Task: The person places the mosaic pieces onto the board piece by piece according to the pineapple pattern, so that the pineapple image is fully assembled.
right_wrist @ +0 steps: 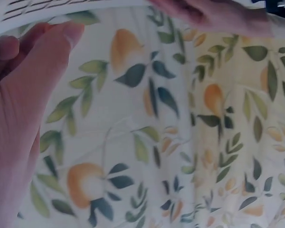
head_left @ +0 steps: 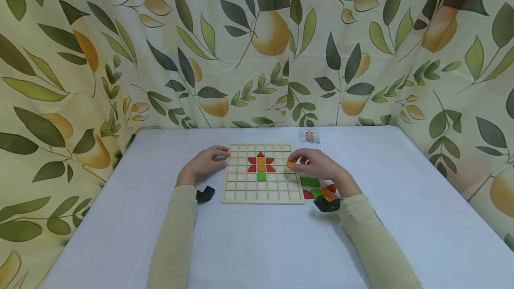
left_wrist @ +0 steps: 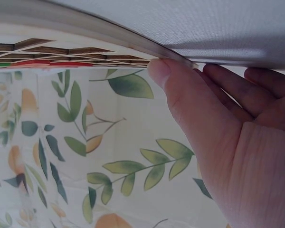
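Observation:
A wooden grid board [head_left: 277, 188] lies on the white table. Its cells hold a flower of red and orange pieces [head_left: 261, 161] over a green square [head_left: 261, 175]. My left hand [head_left: 218, 157] rests at the board's left edge. In the left wrist view the thumb [left_wrist: 164, 76] touches the board's rim [left_wrist: 99, 35] and the other fingers lie relaxed. My right hand [head_left: 296, 160] hovers over the board's right side and pinches a small orange piece [head_left: 289, 163] at its fingertips. The right wrist view shows only the palm [right_wrist: 14, 123], with the piece hidden.
Loose green [head_left: 310, 181], red [head_left: 307, 194] and orange [head_left: 326, 191] pieces lie to the right of the board beside my right wrist. A small pattern card [head_left: 309, 135] lies at the table's back. A leaf-print curtain [head_left: 257, 48] surrounds the table [head_left: 401, 200].

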`<state>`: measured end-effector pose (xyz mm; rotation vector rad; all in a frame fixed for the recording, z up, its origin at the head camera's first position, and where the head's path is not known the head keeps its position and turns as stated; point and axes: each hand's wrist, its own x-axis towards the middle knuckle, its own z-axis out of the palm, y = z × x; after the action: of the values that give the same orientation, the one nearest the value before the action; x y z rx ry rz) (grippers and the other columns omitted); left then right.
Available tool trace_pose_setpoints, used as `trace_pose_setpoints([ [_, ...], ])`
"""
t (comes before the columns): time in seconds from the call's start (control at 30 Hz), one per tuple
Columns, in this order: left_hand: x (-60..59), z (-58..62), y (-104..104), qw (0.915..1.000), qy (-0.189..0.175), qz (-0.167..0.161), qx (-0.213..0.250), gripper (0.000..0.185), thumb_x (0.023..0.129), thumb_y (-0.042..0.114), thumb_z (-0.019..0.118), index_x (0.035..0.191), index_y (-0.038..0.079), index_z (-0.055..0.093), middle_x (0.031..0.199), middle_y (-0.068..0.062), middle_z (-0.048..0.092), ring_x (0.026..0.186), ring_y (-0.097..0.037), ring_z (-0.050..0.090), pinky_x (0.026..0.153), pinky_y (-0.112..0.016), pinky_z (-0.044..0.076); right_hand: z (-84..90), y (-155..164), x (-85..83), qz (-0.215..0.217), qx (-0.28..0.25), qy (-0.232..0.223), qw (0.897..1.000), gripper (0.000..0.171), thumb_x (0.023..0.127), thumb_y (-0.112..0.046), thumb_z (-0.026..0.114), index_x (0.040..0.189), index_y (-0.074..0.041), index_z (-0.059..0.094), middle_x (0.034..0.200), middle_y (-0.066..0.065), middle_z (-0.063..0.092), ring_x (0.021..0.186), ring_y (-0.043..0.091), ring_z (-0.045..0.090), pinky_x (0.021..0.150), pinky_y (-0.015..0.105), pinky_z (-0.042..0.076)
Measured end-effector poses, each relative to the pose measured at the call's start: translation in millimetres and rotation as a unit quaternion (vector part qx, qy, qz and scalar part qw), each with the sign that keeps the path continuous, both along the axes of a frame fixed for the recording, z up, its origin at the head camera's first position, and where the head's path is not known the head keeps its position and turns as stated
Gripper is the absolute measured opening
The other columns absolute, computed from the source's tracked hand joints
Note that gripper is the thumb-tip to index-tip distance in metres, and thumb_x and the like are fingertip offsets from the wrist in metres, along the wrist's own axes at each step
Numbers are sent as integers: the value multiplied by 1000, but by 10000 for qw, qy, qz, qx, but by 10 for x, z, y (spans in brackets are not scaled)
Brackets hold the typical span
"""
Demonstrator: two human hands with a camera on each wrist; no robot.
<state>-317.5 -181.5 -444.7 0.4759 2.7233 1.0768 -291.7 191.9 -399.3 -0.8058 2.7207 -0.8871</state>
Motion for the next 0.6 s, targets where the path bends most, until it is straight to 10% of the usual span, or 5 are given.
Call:
trace_pose_setpoints([
  [0.6, 19, 24, 15, 10000, 6, -37, -92, 38, 88, 28, 61, 124, 17, 58, 140, 4, 43, 137, -20, 28, 113, -42, 23, -222, -953, 32, 489, 73, 293, 9983, 15, 84, -33, 66, 97, -24, 67, 88, -11, 60, 83, 11, 51, 75, 26, 44],
])
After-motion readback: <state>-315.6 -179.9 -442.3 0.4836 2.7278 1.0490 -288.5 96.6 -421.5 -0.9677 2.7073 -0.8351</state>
